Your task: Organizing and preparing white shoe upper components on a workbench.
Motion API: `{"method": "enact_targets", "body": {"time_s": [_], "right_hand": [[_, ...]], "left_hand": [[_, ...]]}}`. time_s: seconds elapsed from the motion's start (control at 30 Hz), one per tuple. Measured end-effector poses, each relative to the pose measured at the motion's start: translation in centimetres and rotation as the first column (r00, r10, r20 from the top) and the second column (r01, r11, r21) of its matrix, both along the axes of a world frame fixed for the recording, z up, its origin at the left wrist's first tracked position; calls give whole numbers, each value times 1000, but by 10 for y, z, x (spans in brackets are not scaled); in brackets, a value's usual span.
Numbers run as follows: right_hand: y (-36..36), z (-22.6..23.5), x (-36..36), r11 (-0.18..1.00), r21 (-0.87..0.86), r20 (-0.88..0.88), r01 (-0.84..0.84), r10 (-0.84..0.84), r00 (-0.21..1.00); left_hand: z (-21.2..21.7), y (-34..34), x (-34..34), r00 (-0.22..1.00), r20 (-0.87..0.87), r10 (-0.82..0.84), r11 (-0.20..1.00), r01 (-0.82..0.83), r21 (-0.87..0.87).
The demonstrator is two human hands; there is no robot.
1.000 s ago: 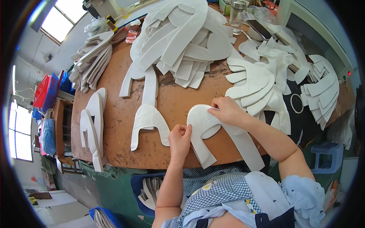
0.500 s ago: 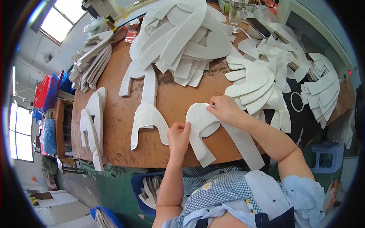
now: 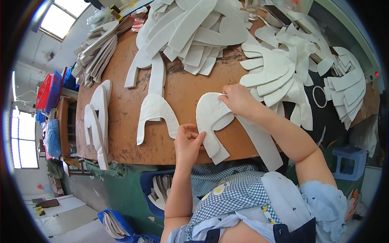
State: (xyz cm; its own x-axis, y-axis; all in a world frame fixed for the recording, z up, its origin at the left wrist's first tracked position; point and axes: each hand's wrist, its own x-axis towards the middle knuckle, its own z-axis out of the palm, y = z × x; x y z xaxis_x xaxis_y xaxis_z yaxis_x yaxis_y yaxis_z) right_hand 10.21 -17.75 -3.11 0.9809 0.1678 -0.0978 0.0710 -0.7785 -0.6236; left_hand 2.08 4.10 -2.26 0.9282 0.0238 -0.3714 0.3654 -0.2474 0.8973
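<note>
In front of me on the brown table lies a curved white padded piece (image 3: 206, 106) with a broad rounded top, one short leg and one long strip running toward my apron. A thin white cover layer seems to lie over its rounded part. My left hand (image 3: 188, 141) is closed at the left edge, thumb on the short leg and fingers curled beside it. At the top right of the curve, my right hand (image 3: 240, 100) pinches the layers between thumb and fingers. Left of my hands rests another arched white piece (image 3: 156, 106), legs toward me.
A big heap of white pieces (image 3: 198, 36) covers the table's far middle. Fanned thin white pieces (image 3: 273, 77), a tape-like ring (image 3: 319, 97) and scissors (image 3: 322, 135) lie to the right. More pieces (image 3: 97, 121) sit at left. A blue stool (image 3: 349, 162) stands at right.
My left hand has slid down the piece's left edge toward the short leg. My right hand keeps its hold at the top. The whole view has shifted, so the table appears higher.
</note>
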Motion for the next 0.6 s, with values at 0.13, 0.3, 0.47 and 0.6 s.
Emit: {"method": "enact_targets", "body": {"time_s": [0.13, 0.3, 0.47, 0.6], "right_hand": [[0, -2, 0, 1000, 4, -1, -10, 10, 1000], [2, -4, -3, 996, -93, 64, -5, 11, 998], [2, -4, -3, 996, -72, 84, 45, -39, 996], [-8, -3, -6, 999, 40, 11, -13, 13, 1000]], "left_hand": [[-1, -1, 0, 1000, 13, -20, 1000, 19, 10], [2, -6, 2, 997, 75, -31, 998, 27, 56], [16, -26, 19, 789, 350, -505, 649, 80, 757], [-6, -50, 25, 694, 440, -570, 815, 411, 408]]}}
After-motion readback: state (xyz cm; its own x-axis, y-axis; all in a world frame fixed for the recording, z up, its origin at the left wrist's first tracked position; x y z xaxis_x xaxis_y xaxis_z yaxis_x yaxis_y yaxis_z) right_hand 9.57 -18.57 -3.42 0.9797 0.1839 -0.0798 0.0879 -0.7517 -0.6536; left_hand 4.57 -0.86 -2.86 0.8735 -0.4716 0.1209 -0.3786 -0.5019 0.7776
